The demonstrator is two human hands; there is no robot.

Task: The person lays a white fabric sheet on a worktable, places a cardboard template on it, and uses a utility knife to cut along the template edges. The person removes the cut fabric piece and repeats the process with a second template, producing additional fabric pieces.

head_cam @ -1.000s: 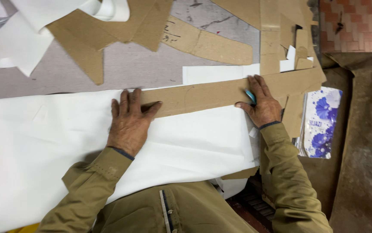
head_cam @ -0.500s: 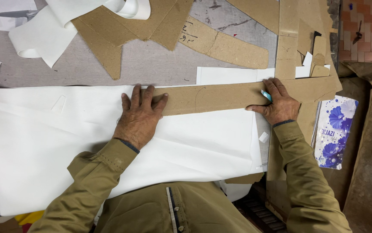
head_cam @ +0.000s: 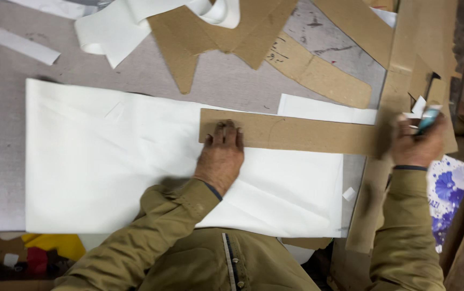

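A large white cloth [head_cam: 113, 161] lies spread on the grey work table [head_cam: 5, 75]. A long brown cardboard strip [head_cam: 296, 132] rests along its upper right part. My left hand [head_cam: 221, 153] presses flat on the left end of that strip, fingers together. My right hand [head_cam: 417, 143] is blurred, off the right end of the strip, and holds a small teal marking tool [head_cam: 428, 118] in closed fingers. It hovers over stacked cardboard pieces, past the cloth's right edge.
Other cardboard pattern pieces [head_cam: 318, 73] and white cloth offcuts [head_cam: 113, 32] lie at the far side of the table. A tall cardboard piece [head_cam: 404, 81] runs down the right. A blue flowered packet [head_cam: 450, 188] lies at the right edge. Coloured scraps [head_cam: 54, 245] show below the table.
My right hand has lifted off the strip's right end and moved rightward with the teal tool. My left hand has stayed pressed on the strip. The camera view has shifted left.
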